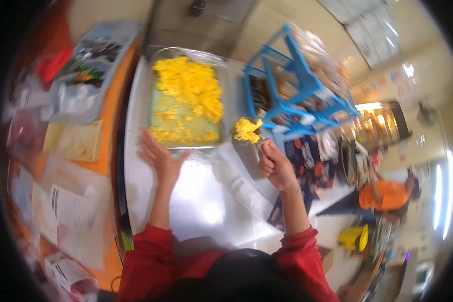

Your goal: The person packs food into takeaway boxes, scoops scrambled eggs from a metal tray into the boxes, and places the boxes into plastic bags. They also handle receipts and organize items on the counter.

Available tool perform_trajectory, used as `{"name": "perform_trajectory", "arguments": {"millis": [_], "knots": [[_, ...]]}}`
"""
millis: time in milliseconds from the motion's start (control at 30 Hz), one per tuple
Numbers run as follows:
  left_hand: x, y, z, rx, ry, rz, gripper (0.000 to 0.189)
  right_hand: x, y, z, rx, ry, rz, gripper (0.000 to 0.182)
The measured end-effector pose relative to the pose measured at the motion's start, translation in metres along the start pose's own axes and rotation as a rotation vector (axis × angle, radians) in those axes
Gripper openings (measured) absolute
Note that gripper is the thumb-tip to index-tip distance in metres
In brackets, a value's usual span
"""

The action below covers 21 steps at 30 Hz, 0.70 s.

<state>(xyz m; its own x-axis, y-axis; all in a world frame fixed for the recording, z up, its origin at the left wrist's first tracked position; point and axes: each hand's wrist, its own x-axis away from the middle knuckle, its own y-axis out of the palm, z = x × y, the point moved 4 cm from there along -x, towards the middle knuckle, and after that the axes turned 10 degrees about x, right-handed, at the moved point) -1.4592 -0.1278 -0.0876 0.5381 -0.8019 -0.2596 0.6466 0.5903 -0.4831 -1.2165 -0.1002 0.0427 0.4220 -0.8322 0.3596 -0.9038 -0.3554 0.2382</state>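
A metal tray (223,94) holds a crumbly yellow food (192,81), heaped at its far side and thinner towards me. My left hand (160,156) is at the tray's near left corner, fingers spread and holding nothing; whether it touches the rim I cannot tell. My right hand (275,164) grips the handle of a utensil, perhaps a spoon or scoop, right of the tray. Its head bears a lump of the yellow food (246,129), over or in the mouth of a metal container (249,158). The blur hides the utensil's exact shape.
A blue plastic rack (305,79) with bagged goods stands at the back right. Dark printed packaging (309,158) lies beyond my right hand. On the left, an orange surface (111,151) bears a plastic tray (109,87), packets and papers. A person in orange (385,194) is farther right.
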Motion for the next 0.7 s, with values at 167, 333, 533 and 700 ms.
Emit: {"name": "perform_trajectory", "arguments": {"millis": [167,333,533,700], "knots": [[0.007,0.002,0.008,0.035,0.008,0.066,0.116,0.133,-0.073,-0.021,-0.055,-0.174,0.340,0.012],[0.037,0.014,0.037,0.055,0.147,0.177,0.103,0.242,-0.145,-0.016,-0.114,-0.306,0.663,0.016],[0.074,0.037,0.092,0.123,0.231,0.174,0.098,0.296,-0.241,-0.001,-0.184,-0.427,0.822,0.014],[0.097,0.047,0.089,-0.002,0.306,0.263,0.094,0.275,-0.333,0.034,-0.216,-0.375,0.805,0.006]]}}
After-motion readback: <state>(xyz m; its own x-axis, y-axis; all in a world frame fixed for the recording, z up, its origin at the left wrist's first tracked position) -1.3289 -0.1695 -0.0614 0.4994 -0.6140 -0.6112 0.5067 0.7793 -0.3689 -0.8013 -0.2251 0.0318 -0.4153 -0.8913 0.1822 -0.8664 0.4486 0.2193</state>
